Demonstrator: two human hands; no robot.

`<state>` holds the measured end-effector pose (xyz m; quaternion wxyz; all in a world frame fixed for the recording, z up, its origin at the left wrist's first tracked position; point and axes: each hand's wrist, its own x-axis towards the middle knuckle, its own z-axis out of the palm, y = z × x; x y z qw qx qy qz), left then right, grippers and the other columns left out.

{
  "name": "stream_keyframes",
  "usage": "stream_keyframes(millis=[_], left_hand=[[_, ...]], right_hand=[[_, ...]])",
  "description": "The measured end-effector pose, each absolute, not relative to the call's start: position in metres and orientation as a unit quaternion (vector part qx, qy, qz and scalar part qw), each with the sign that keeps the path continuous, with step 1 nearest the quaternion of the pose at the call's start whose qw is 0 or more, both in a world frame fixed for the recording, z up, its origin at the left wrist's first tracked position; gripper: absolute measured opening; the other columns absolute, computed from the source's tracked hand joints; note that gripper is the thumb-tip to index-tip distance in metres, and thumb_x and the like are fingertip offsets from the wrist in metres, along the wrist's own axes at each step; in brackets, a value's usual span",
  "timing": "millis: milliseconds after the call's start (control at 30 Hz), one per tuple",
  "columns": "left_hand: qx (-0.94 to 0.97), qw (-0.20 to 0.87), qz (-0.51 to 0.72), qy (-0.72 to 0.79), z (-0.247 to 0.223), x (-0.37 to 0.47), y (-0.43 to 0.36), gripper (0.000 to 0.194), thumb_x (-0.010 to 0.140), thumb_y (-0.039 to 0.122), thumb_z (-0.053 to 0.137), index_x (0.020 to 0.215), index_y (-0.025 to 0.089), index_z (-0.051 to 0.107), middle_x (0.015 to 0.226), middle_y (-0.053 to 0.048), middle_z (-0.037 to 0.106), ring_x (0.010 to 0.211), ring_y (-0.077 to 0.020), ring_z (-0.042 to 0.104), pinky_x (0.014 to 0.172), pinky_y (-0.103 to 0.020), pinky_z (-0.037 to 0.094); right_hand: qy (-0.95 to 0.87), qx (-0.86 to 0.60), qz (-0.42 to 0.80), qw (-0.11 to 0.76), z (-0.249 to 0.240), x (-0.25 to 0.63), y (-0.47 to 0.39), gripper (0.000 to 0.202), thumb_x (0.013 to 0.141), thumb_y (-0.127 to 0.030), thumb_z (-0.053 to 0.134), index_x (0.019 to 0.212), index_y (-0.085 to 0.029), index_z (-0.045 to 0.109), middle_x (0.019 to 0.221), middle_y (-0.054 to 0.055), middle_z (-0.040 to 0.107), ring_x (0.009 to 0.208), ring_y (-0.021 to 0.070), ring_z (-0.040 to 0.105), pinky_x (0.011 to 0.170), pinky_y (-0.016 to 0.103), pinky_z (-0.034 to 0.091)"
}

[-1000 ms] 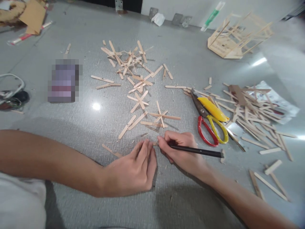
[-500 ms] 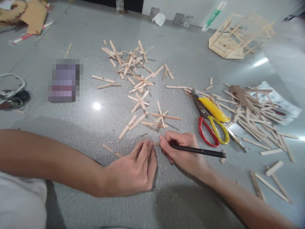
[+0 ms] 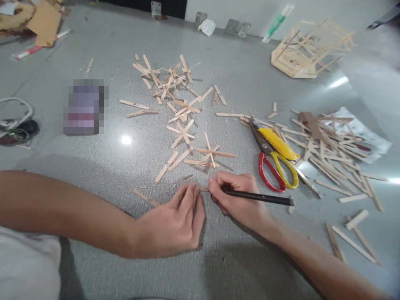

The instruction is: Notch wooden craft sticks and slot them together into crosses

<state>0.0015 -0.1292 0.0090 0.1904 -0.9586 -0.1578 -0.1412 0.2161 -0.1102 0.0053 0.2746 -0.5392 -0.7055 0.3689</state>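
My left hand [image 3: 179, 223] is closed in a pinch on one end of a wooden craft stick [image 3: 203, 190]. Only a short piece of that stick, with a mark or notch on it, shows between my two hands. A slim black pen-shaped tool [image 3: 259, 197] is gripped in my right hand [image 3: 236, 200] like a pen. Its tip is hidden behind my fingers, at the stick's right side. Just beyond my hands lie crossed craft sticks [image 3: 212, 153] in a star shape and a notched stick [image 3: 201, 163]. Another stick [image 3: 143, 196] lies partly behind my left hand.
Scissors [image 3: 271, 171] with red and yellow handles lie right of my hands, against a yellow cutter [image 3: 276, 143]. A heap of craft sticks [image 3: 331, 146] spreads farther right. At the back right stands a wooden stick frame [image 3: 293, 68]. A blurred-out box [image 3: 83, 108] stands left.
The view has shifted very slightly, so the objects sit a little farther left. Both hands keep their grips, and no clear movement of stick or tool shows.
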Motion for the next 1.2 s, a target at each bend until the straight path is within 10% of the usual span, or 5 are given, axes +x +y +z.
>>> stream_keyframes(millis=[1200], left_hand=[[-0.958,0.197,-0.138,-0.154,0.0061,0.0010,-0.1291,0.032,0.091,0.004,0.056,0.116,-0.010,0.069,0.110,-0.026,0.077,0.106,-0.0350,0.077,0.093,-0.040,0.066]], right_hand=[[-0.691,-0.535,0.401,0.274,0.0035,0.2185,-0.1088,0.045,0.100,-0.026,0.056,0.056,-0.021,0.050,0.038,-0.007,0.049,0.033,0.0069,0.044,0.042,0.021,0.038]])
